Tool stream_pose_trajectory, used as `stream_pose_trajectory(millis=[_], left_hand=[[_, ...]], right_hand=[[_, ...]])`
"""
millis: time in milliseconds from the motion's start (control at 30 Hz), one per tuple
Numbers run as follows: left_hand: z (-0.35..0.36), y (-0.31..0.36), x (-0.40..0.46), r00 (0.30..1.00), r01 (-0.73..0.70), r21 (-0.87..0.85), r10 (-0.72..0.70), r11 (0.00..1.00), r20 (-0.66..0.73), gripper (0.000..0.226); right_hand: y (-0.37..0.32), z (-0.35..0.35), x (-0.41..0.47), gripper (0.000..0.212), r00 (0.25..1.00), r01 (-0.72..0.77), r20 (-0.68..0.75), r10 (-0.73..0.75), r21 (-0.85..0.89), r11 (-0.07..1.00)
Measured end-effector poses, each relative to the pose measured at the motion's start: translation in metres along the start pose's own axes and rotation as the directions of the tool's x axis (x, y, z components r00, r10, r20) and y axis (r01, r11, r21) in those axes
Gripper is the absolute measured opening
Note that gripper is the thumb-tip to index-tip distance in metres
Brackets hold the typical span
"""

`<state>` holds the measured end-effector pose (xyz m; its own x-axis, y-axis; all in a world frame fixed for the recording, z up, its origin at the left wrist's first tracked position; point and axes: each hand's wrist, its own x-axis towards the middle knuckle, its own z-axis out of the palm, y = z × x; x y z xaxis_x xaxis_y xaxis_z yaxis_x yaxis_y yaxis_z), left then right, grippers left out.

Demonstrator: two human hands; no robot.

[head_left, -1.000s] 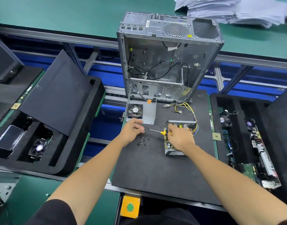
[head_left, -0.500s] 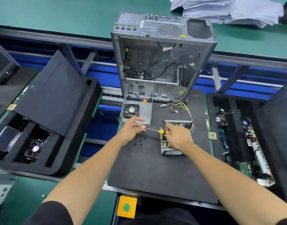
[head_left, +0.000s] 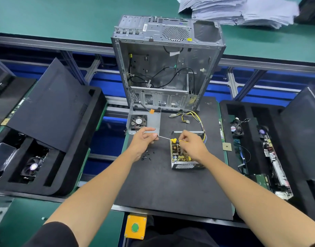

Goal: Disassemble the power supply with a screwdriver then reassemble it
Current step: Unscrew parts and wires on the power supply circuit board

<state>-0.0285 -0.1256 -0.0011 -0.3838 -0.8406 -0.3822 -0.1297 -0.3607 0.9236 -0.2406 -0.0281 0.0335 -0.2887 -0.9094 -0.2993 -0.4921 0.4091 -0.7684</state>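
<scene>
You have two hands in view, the left hand (head_left: 143,139) and the right hand (head_left: 192,145), with one screwdriver (head_left: 168,139), one opened power supply (head_left: 184,155) and one computer case (head_left: 168,65). You also see four fans: one on the metal cover (head_left: 138,121), one in the left tray (head_left: 33,168), two in the right tray (head_left: 237,128). The loose screws (head_left: 147,156) are too small to count exactly.

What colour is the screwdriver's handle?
Yellow with black, seen in the head view: the screwdriver is held in the right hand.

Blurred paper stack (head_left: 242,9), edge-cropped
</scene>
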Motion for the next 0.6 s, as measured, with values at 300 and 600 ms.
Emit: stream_pose_trajectory(millis=[300, 600], left_hand=[[0.036, 0.016, 0.004, 0.999, -0.021, -0.162, 0.015, 0.987, -0.039, 0.021], [0.111, 0.035, 0.013, 0.989, 0.064, -0.441, -0.117, 0.895, -0.093, 0.028]], right_hand=[[0.016, -0.034, -0.001, 0.007, 0.988, 0.056, -0.152, 0.020, 0.480, 0.876], [0.012, -0.066, 0.014, 0.014, 0.934, 0.147, -0.335, 0.127, 0.681, 0.717]])
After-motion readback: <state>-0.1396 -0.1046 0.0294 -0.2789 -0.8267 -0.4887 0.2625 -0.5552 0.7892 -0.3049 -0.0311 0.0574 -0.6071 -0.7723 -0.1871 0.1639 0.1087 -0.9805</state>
